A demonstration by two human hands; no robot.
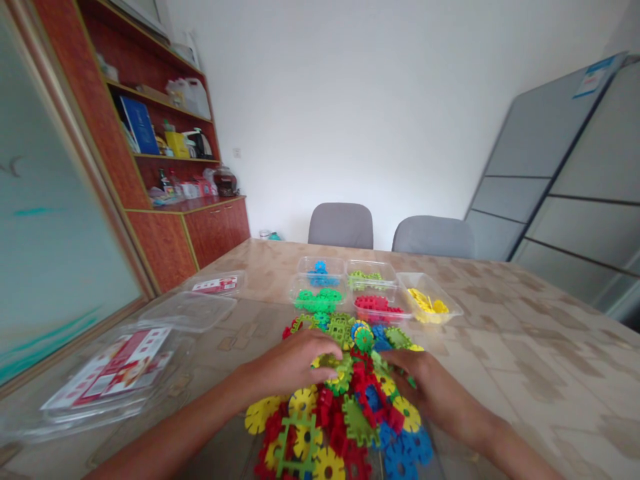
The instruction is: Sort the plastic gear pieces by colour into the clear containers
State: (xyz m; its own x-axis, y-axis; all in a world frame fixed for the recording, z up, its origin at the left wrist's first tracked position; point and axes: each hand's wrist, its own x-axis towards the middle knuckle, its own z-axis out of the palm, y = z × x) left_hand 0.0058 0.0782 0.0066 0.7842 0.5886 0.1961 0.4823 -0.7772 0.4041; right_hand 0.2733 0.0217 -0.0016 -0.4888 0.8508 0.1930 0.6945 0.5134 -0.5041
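A heap of flat, notched plastic building pieces (360,413) in red, yellow, green and blue lies in front of me. My left hand (303,360) reaches over its left side, thumb and fingers curved but apart. Between and just beyond those fingertips is a yellow-green notched piece (341,379), resting among the others. At the right side of the heap, my right hand (423,380) points downward, its fingers largely hidden behind its back and among light green pieces. Whether it grips one of them cannot be made out.
Beyond the heap, clear plastic boxes hold sorted pieces: blue (323,275), green (319,300), light green (365,279), red (379,309) and yellow (429,303). Stacked clear lids with printed labels (117,367) lie at left. Two grey chairs (341,225) stand across the table.
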